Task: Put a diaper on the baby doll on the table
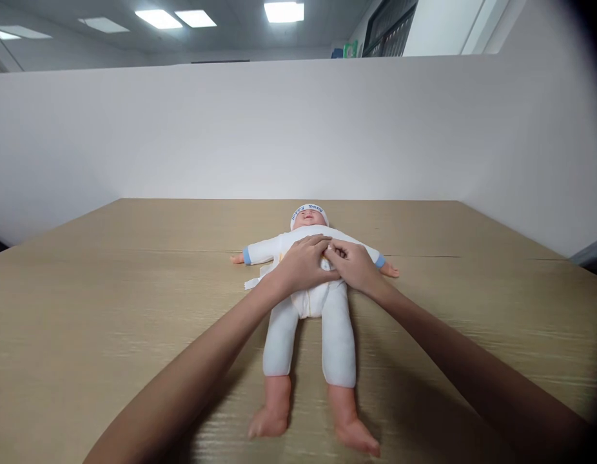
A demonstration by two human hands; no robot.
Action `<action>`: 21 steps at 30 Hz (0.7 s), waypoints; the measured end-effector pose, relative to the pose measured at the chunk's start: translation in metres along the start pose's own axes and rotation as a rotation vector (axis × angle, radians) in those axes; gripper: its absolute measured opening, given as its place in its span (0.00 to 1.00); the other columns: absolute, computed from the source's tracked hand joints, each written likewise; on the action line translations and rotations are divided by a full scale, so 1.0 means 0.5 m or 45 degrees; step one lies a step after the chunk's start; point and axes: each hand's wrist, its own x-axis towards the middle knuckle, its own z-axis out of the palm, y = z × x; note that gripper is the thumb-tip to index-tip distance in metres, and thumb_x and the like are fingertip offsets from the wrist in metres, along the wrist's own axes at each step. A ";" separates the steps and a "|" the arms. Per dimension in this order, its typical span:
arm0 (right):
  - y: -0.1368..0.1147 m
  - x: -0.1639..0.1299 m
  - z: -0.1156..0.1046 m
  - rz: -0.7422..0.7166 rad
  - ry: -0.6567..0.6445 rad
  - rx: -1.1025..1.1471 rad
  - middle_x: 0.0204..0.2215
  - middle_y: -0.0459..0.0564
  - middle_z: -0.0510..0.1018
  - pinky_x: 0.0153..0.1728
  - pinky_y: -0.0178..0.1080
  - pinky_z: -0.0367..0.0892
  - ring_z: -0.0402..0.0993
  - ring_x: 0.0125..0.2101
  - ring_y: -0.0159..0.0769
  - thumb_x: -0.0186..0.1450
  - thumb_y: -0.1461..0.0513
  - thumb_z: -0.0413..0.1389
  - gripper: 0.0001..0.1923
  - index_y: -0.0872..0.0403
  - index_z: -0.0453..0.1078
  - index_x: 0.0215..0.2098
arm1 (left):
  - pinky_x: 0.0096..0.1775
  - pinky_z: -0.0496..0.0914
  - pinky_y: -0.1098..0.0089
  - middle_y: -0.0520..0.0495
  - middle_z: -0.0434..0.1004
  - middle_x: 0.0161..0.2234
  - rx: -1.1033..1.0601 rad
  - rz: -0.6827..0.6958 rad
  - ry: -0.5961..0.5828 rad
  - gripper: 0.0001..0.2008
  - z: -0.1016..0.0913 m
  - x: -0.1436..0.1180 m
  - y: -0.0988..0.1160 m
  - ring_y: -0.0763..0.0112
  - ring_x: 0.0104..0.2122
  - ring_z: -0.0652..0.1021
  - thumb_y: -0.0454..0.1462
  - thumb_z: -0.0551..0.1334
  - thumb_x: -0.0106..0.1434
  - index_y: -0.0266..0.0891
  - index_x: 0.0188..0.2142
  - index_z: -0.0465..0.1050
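- The wooden table (86,309) fills the near half of the view, its pale grain running left to right, with a thin seam crossing it just behind the doll; a plain white partition (298,129) stands along its far edge.
- The baby doll (308,303) lies on its back at the table's centre, head towards the far side, bare feet towards the near edge, arms spread out left and right. It looks light, with a soft stuffed body and harder moulded head, hands and feet (so the trunk probably gives under pressure while the ends stay firm).
- Its white romper (337,341) looks like loose, soft cloth, not slippery; it likely bunches and pulls easily, so small folds of fabric at the chest or waist seem the natural places to pinch, and the torso the place to steady the doll.
- The left hand (303,264) lies flat over the doll's belly and chest, fingers together and gently curved, pressing on the cloth without closing round anything.
- The right hand (354,264) rests on the chest just beside it, fingertips narrowed as if pinching a bit of fabric, though I cannot tell what, if anything, sits between them.
- A small white strip (253,282) of cloth pokes out on the left by the doll's side.
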 end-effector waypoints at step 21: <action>0.059 -0.116 -0.016 -0.626 -0.215 -0.208 0.82 0.51 0.60 0.81 0.63 0.50 0.55 0.81 0.49 0.86 0.57 0.44 0.31 0.43 0.53 0.85 | 0.81 0.51 0.47 0.44 0.53 0.83 -0.158 -0.250 -0.034 0.31 -0.053 -0.208 -0.146 0.54 0.82 0.55 0.51 0.44 0.86 0.44 0.81 0.58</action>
